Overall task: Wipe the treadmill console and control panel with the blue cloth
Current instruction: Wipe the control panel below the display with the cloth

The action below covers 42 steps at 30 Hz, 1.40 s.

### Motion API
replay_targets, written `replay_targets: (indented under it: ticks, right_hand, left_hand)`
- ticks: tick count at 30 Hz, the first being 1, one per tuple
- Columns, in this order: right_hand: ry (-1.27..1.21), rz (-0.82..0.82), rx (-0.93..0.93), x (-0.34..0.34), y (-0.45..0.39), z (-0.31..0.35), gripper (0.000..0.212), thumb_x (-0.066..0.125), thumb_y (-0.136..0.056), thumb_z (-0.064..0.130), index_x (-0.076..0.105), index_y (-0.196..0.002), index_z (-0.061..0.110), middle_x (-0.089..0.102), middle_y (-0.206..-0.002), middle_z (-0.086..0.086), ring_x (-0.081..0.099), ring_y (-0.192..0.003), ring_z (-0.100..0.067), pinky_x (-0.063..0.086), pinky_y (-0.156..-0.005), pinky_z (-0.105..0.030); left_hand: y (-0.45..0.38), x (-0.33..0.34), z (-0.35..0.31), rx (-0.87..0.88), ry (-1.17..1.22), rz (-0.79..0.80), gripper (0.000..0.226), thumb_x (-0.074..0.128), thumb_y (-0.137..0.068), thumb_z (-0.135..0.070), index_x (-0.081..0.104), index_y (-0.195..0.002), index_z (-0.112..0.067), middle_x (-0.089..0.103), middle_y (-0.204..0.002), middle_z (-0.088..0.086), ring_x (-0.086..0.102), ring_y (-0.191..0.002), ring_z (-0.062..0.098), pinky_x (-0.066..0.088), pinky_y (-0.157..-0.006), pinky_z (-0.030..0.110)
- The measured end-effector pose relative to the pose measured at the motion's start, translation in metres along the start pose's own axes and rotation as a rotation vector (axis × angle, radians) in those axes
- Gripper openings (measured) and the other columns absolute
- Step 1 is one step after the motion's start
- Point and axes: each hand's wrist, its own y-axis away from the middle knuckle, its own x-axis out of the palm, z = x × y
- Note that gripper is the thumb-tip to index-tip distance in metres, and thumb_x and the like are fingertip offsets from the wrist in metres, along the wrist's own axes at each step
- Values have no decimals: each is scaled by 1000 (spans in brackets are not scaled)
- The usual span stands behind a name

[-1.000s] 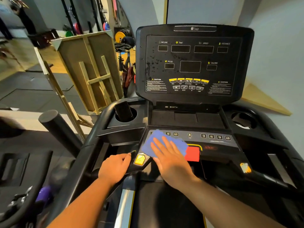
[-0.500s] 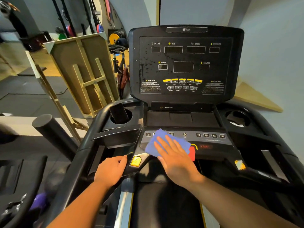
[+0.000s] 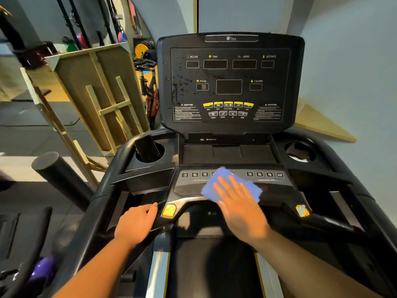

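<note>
The black treadmill console [image 3: 231,82] stands upright ahead, its screen speckled with droplets on the left side. Below it lies the grey control panel [image 3: 266,177] with numbered buttons. A blue cloth [image 3: 223,181] lies flat on the middle of that panel. My right hand [image 3: 240,203] presses on the cloth with fingers spread, covering its near half and the red stop button. My left hand [image 3: 137,224] grips the left handrail [image 3: 103,203], next to a yellow button [image 3: 169,210].
A dark phone [image 3: 147,148] stands in the left cup holder; the right cup holder [image 3: 299,151] holds something pale. A wooden frame [image 3: 96,93] leans to the left of the treadmill, with gym gear behind. A black padded bar [image 3: 58,175] juts out at left.
My right hand has slid the blue cloth rightward along the control panel, from its left end to the middle, now covering the red button. My left hand has stayed on the handrail.
</note>
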Motion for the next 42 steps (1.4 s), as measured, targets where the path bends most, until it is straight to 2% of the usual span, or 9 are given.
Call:
replay_targets:
  ticks: [5,8,12,16,19,26,30,34,42]
  right_hand:
    - [-134,25,404,-12,-26,-13,56,10,-106,37,18,-159,18,10,-167,-5,1,-155,-31,2,-124,-44]
    - [-161,56,186,-19,-41,24,65,4,-100,43,19,-159,19,12,-167,-3,1,-155,-32,-4,-124,-42]
    - [-39,60,-25,-9,2,-13,53,22,-105,35,32,-154,17,31,-161,-2,22,-151,-27,15,-119,-43]
    - [-57,33,301,-10,28,-77,65,-5,-105,44,27,-152,14,36,-160,-9,21,-151,-26,21,-120,-46]
    - [-156,-41,492,-21,-5,-69,62,12,-103,41,39,-152,14,36,-160,-10,25,-150,-33,24,-119,-50]
    - [-37,47,134,-12,23,-68,66,-3,-105,45,34,-153,17,32,-161,-2,21,-151,-26,6,-122,-38]
    - [4,-27,471,-13,36,-100,56,14,-109,32,44,-147,5,43,-154,-19,38,-142,-41,28,-115,-51]
    - [-73,-94,722,-17,-10,-59,55,35,-103,31,33,-154,10,30,-162,-15,20,-151,-40,17,-122,-52]
    - [-151,60,-18,-17,-21,8,60,14,-102,41,28,-156,20,25,-164,-1,13,-153,-29,13,-124,-48]
  left_hand:
    - [1,-1,-2,-2,-4,27,44,29,-106,-42,71,-101,-29,71,-88,-5,60,-74,10,38,-65,27]
    - [3,-3,-5,-11,-8,25,40,29,-107,-43,67,-98,-34,67,-84,-8,55,-67,2,35,-63,24]
    - [1,-2,-2,-27,6,21,46,30,-105,-45,71,-92,-30,70,-81,-8,57,-69,4,42,-70,31]
    - [1,0,0,-14,10,11,46,30,-105,-45,71,-92,-31,71,-81,-7,62,-73,10,43,-70,32]
    - [0,-1,-2,-23,12,25,43,31,-106,-44,68,-88,-32,69,-77,-8,58,-68,4,41,-67,31]
    - [1,-2,-4,-24,23,26,46,32,-106,-43,69,-83,-29,66,-70,-10,60,-67,5,41,-63,29]
    - [2,0,-2,-29,29,18,45,31,-106,-44,70,-86,-31,70,-74,-6,61,-68,8,44,-68,32]
    - [3,-2,-6,-32,26,15,45,31,-106,-44,69,-86,-30,70,-78,-4,57,-66,6,42,-68,32]
    - [7,-8,-15,-33,54,19,28,33,-107,-38,55,-89,-39,65,-82,-3,52,-66,3,39,-69,31]
